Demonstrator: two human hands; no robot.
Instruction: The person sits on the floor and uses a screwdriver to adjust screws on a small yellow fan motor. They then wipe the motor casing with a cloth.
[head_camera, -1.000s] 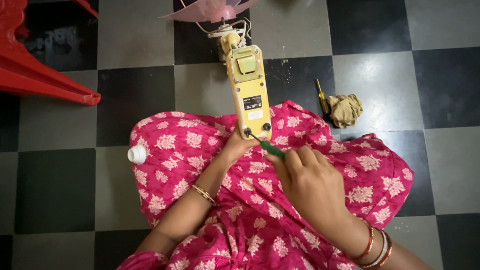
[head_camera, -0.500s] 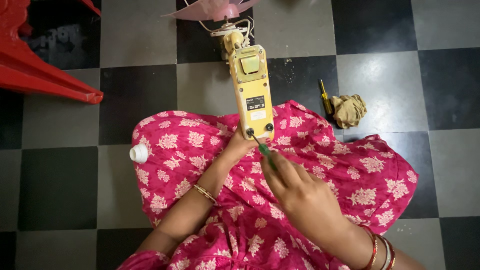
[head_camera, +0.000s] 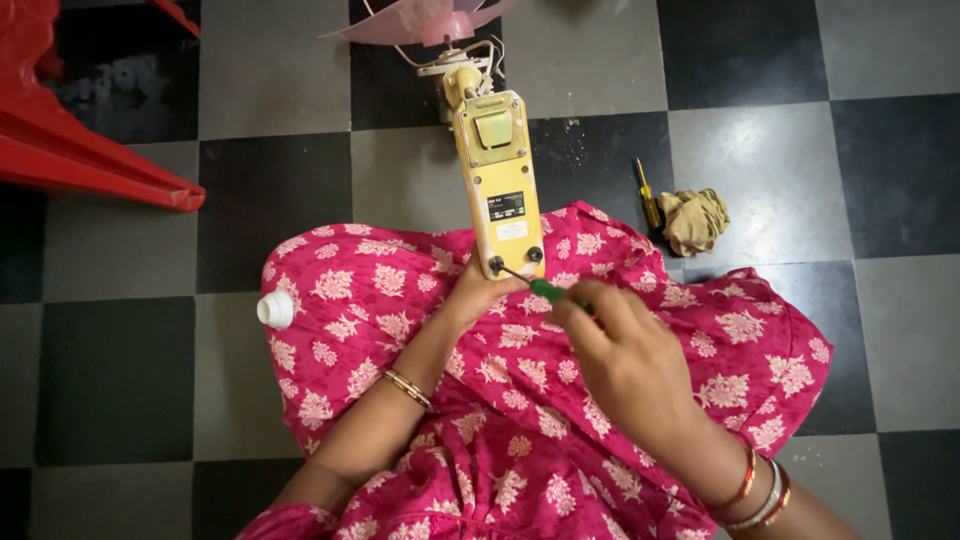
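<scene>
A long yellow device casing (head_camera: 498, 180) lies on my lap, its far end resting on the floor. My left hand (head_camera: 470, 298) grips its near end from below. My right hand (head_camera: 625, 355) holds a green-handled screwdriver (head_camera: 545, 290), whose metal tip sits in a screw hole at the casing's near left corner. A pink floral garment (head_camera: 700, 340) covers my lap under both hands.
A second screwdriver with a yellow handle (head_camera: 648, 195) and a crumpled tan cloth (head_camera: 697, 218) lie on the checkered floor to the right. A white round cap (head_camera: 275, 311) sits at the left. A red plastic chair (head_camera: 70, 140) stands upper left; a pink fan blade (head_camera: 420, 20) lies beyond the casing.
My right hand has drawn back to the right, so the green handle and metal shaft now show, with the tip set at the casing's corner hole.
</scene>
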